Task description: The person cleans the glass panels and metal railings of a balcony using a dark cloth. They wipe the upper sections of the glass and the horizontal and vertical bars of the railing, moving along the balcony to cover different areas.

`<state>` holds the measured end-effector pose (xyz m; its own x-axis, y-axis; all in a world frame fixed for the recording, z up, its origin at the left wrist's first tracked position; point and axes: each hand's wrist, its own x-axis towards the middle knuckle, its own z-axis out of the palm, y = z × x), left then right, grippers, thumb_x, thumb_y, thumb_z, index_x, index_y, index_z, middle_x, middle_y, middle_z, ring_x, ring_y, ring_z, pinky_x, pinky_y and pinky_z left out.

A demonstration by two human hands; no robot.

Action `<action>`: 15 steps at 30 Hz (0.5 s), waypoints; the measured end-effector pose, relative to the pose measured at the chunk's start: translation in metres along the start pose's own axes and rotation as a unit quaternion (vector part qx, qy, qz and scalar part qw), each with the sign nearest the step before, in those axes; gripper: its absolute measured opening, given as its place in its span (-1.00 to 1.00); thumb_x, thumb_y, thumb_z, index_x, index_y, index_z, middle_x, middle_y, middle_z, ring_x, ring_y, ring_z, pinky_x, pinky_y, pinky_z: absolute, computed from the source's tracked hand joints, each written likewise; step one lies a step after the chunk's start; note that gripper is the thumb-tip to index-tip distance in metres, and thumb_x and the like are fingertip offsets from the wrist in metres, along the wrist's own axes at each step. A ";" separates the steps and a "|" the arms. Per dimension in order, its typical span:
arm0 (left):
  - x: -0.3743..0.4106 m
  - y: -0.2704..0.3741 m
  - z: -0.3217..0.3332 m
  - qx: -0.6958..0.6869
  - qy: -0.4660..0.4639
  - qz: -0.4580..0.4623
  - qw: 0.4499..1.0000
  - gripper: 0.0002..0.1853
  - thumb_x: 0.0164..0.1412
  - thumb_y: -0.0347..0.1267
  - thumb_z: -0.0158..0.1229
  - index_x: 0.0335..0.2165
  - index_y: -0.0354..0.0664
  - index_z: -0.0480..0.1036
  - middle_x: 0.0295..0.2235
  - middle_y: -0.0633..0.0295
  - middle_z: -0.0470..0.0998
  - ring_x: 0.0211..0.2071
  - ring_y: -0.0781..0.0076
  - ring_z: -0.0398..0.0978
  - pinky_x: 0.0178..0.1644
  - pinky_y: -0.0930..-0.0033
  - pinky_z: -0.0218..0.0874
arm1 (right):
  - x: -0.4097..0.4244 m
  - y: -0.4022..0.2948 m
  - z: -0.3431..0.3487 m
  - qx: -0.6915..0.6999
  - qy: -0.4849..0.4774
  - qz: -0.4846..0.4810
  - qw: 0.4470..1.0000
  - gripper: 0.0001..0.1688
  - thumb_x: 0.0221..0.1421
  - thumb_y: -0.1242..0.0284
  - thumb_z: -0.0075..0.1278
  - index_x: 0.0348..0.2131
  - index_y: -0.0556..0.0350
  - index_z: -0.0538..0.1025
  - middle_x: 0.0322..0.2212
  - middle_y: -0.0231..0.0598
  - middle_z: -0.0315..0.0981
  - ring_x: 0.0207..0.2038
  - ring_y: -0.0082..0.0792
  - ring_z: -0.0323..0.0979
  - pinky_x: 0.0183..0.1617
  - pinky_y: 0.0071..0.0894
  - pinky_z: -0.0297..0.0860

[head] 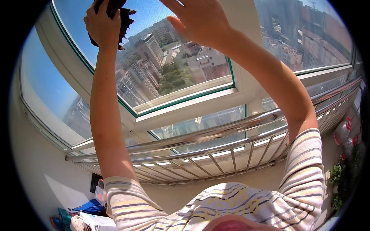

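My left hand (103,25) is raised at the top left, with its fingers closed around a dark, ragged-edged item (126,24). Its top runs out of view, and whether it is cloth or something dried cannot be told. Farther right, my right hand (201,20) is lifted palm-away, thumb apart from the fingers. Nothing shows in it, though its fingertips are cut off by the upper edge. Behind both hands stands a window pane (173,66) in a white frame (185,106) with green seals.
A polished metal railing (208,130) with upright bars crosses below the window. Plastic bottles with red caps (342,132) and green potted plants (336,173) stand at the right. A white box (96,221), a blue item (89,206) and a clear plastic container (100,193) lie lower left.
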<state>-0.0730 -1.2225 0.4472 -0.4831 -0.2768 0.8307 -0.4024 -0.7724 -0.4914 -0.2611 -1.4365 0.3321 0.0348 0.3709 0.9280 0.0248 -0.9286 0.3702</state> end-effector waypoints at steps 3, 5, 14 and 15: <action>0.018 0.051 0.029 0.009 0.069 -0.052 0.996 -0.61 0.06 -0.26 0.30 -0.09 0.00 0.58 0.03 0.12 0.43 -0.05 -0.04 0.38 -0.01 0.00 0.29 | -0.017 0.038 -0.011 0.001 0.023 0.035 0.999 -0.30 0.14 0.31 0.03 0.20 0.24 0.28 0.27 0.03 0.11 0.39 -0.10 -0.06 0.44 0.11 -0.15; 0.020 0.138 0.005 -0.091 0.020 0.006 0.996 -0.51 -0.07 -0.39 0.34 -0.06 0.06 0.56 0.04 0.16 0.41 -0.02 -0.04 0.36 0.05 0.02 0.27 | -0.027 0.063 -0.019 0.006 0.006 0.043 0.999 -0.30 0.15 0.33 0.01 0.21 0.24 0.27 0.26 0.06 0.11 0.38 -0.06 -0.03 0.44 0.11 -0.14; 0.004 0.217 -0.034 -0.120 -0.109 -0.164 0.973 -0.34 -0.15 -0.51 0.34 0.04 -0.08 0.44 0.08 -0.01 0.34 0.06 -0.10 0.29 0.12 0.03 0.18 | -0.067 0.085 -0.030 0.053 0.008 0.051 0.997 -0.37 0.17 0.39 -0.04 0.21 0.15 0.28 0.25 0.01 0.17 0.35 0.05 0.04 0.43 0.07 -0.09; -0.012 0.236 -0.045 -0.159 -0.140 -0.108 0.971 -0.32 -0.17 -0.50 0.35 0.04 -0.10 0.44 0.10 -0.03 0.33 0.07 -0.09 0.28 0.13 0.01 0.16 | -0.073 0.088 -0.032 0.054 0.011 0.046 0.997 -0.37 0.17 0.40 -0.04 0.21 0.14 0.29 0.25 0.00 0.18 0.35 0.06 0.04 0.43 0.07 -0.07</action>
<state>-0.1969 -1.3756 0.3101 -0.1488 -0.3072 0.9399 -0.7116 -0.6267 -0.3175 -0.2930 -1.5456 0.2987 0.0201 0.2821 0.9592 0.1294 -0.9520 0.2773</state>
